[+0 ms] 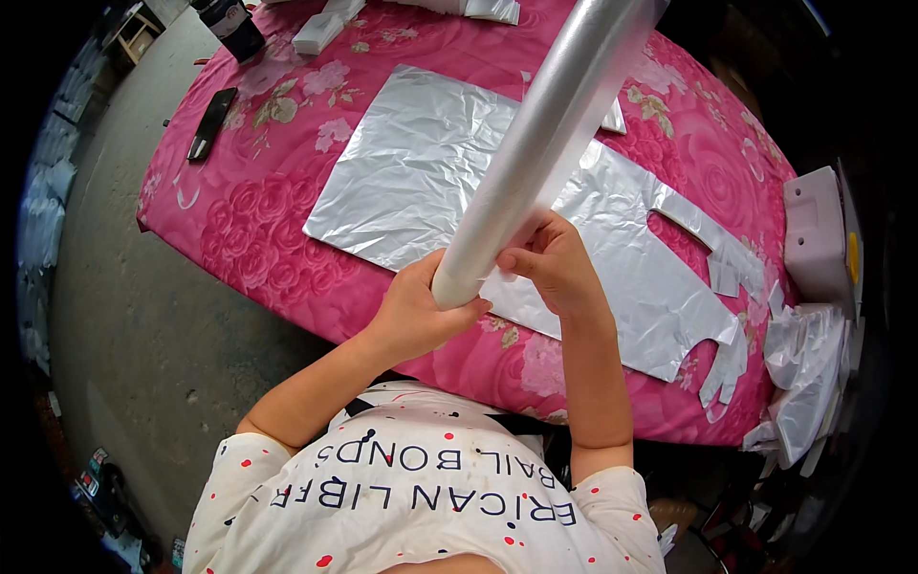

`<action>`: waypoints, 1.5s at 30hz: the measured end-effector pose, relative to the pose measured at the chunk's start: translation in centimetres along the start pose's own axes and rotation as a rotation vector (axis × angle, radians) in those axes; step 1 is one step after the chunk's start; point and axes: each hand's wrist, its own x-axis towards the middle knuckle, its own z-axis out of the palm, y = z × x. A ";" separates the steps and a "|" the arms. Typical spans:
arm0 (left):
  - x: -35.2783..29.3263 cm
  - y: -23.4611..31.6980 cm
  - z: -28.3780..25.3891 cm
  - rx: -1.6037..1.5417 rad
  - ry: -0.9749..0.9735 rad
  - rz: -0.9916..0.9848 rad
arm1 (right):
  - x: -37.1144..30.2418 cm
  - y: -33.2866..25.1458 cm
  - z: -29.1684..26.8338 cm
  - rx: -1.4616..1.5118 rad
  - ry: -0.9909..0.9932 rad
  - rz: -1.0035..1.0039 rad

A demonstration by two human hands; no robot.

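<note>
A long roll of translucent silvery plastic film (550,134) stands tilted in front of me, its top leaning away to the right. My left hand (413,311) wraps round its lower end, the thumb crossing the near side. On the right edge of the roll, my right hand (559,263) is closed, with thumb and curled fingers pinching the film. Part of its fingers is hidden behind the roll. Beneath both hands lies a flat stack of silvery plastic bags (411,158), creased, with its cut-out handles pointing right. The roll covers part of the stack's middle.
A pink flowered cloth (253,215) covers the table. At its far left are a black phone (211,124), a dark cup (231,29) and a white folded bundle (318,33). Beyond the right edge stand a white box (813,225) and a heap of plastic bags (805,383).
</note>
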 end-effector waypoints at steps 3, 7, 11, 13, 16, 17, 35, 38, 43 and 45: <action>0.1 -0.3 -0.1 -0.060 -0.015 -0.044 | -0.3 0.4 -0.5 0.009 -0.040 0.067; 0.2 -1.0 0.0 -0.250 -0.064 -0.094 | -0.5 1.0 -0.2 0.012 -0.021 0.063; 0.3 -1.5 -0.5 -0.396 -0.277 -0.232 | -0.8 1.3 -0.3 0.039 -0.060 0.030; 0.2 -2.3 -1.0 -0.488 -0.445 -0.202 | -1.4 0.8 0.7 0.071 -0.098 0.110; 0.3 -2.7 -0.6 -0.553 -0.548 -0.128 | -2.2 0.5 1.2 -0.044 -0.082 0.166; 0.3 -2.8 -0.4 -0.563 -0.555 -0.099 | -2.4 0.6 1.2 -0.109 -0.066 0.175; -7.0 -8.8 -7.1 0.017 -0.217 -0.554 | 2.4 2.3 -6.6 -0.396 0.407 0.143; -7.2 -8.5 -7.1 0.007 -0.234 -0.542 | 4.3 1.3 -6.7 -0.514 0.328 0.214; -7.5 -8.5 -7.6 0.066 -0.269 -0.512 | 6.9 0.1 -7.2 -0.633 0.117 0.479; -7.8 -9.1 -7.9 0.053 -0.275 -0.508 | 7.3 0.3 -7.9 -0.538 0.030 0.528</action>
